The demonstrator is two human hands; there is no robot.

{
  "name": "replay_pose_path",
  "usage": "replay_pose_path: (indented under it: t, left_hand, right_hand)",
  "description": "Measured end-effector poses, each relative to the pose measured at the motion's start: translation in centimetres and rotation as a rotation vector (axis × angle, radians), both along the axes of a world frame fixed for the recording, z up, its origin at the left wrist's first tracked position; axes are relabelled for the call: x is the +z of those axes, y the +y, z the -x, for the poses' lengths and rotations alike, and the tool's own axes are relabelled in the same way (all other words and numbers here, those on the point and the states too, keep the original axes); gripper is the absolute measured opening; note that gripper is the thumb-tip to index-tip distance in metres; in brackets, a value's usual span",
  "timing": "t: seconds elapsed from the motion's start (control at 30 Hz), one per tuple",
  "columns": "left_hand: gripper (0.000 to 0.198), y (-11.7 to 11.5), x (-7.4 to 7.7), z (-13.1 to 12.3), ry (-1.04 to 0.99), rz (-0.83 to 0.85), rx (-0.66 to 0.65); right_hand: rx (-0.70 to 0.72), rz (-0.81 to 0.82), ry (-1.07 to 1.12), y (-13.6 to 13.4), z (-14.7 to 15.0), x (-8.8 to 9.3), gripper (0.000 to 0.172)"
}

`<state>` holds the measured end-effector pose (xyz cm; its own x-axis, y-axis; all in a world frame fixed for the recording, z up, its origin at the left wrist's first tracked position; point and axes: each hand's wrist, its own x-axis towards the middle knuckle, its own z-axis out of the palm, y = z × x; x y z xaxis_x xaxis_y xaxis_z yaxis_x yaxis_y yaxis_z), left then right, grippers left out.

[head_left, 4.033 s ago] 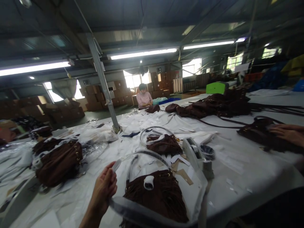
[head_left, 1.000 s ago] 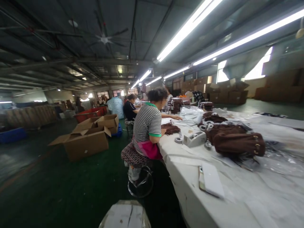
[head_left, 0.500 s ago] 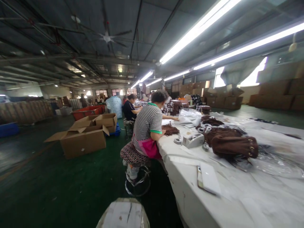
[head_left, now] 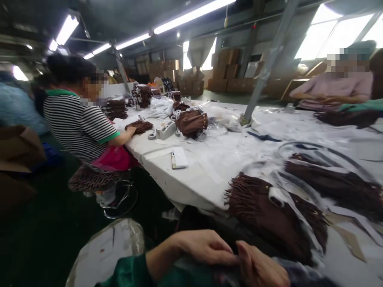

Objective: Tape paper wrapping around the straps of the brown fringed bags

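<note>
At the bottom of the head view, my left hand (head_left: 205,248) comes out of a green sleeve with its fingers bent and pressed together. Its fingertips meet my right hand (head_left: 261,266), which is also closed. Whatever may lie between them is hidden by the fingers and blur. Both hands are low, in front of the table edge. Closest to them is a dark brown fringed bag (head_left: 266,215) at the table's edge, with white wrapping on its strap. A second brown bag (head_left: 332,183) lies behind it, to the right.
On the white-covered table (head_left: 206,175) lie a phone-like white object (head_left: 179,158), a tape dispenser (head_left: 166,130) and another brown bag (head_left: 191,122). A metal post (head_left: 267,67) rises from it. Co-workers sit at left (head_left: 79,119) and far right (head_left: 341,87). A wrapped stool (head_left: 104,251) stands lower left.
The view has swung right and down. Both my hands and the nearby brown bags have come into sight, along with the co-worker across the table.
</note>
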<state>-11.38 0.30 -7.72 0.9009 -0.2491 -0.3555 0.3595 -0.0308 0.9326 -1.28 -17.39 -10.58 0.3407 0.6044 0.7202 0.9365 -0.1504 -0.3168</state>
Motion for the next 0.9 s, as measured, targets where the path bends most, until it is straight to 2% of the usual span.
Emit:
replay_pose_path:
  t: [0.1,0.13,0.23,0.37,0.43,0.57,0.63,0.7,0.8,0.87,0.9]
  left_hand:
    - [0.048,3.7,0.6,2.6,0.065,0.044,0.195]
    - [0.047,4.6,0.5,3.4,0.079,0.07,0.241]
    - [0.043,6.0,0.0,4.8,0.137,0.159,0.288]
    - [0.038,5.4,-1.3,4.2,0.184,0.244,0.317]
    - [0.038,4.7,-1.9,3.4,0.183,0.285,0.366]
    - [0.038,3.1,-2.6,1.8,0.168,0.355,0.381]
    - [0.038,2.8,-2.7,1.4,0.151,0.345,0.348]
    - [0.036,2.8,-2.3,1.2,0.13,0.237,0.261]
    - [0.028,3.3,-0.9,1.0,-0.041,-0.155,0.134]
    - [0.028,3.6,0.4,0.6,-0.189,-0.399,0.136]
    - [0.031,3.5,0.9,0.4,-0.24,-0.467,0.145]
  right_hand:
    - [-0.275,0.081,0.04,-1.6,-1.6,0.1,0.046]
    - [-0.32,0.109,0.037,-2.1,-2.0,0.1,0.049]
    - [-0.321,0.173,-0.032,-2.8,-2.6,-0.2,0.056]
    - [-0.343,0.226,-0.133,-2.1,-2.2,0.1,0.049]
    - [-0.257,0.207,-0.177,-1.3,-1.5,0.5,0.045]
    - [0.053,0.234,-0.147,0.6,0.0,0.6,0.044]
    - [0.095,0.308,-0.065,1.0,0.4,0.0,0.042]
    - [0.074,0.349,-0.015,0.9,0.5,-1.0,0.043]
    - [0.047,0.364,-0.027,0.6,0.3,-2.2,0.045]
    - [0.045,0.36,-0.033,0.6,0.4,-2.8,0.047]
    - [0.048,0.353,-0.028,0.6,0.5,-2.9,0.048]
